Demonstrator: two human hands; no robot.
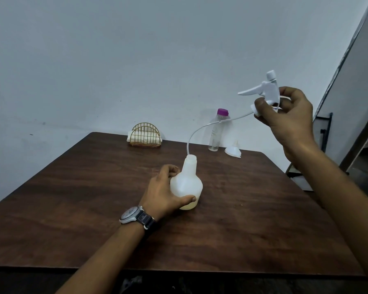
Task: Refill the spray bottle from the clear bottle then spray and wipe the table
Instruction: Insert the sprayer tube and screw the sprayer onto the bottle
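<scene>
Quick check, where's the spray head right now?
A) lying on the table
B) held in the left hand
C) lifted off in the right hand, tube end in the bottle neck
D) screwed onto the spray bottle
C: the right hand holds the spray head raised. Its tube curves down into the open neck of the spray bottle, which the left hand holds on the table.

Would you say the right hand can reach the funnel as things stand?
Likely not yet: the right hand grips the spray head, its tube trailing into the spray bottle; nothing blocks the funnel.
</scene>
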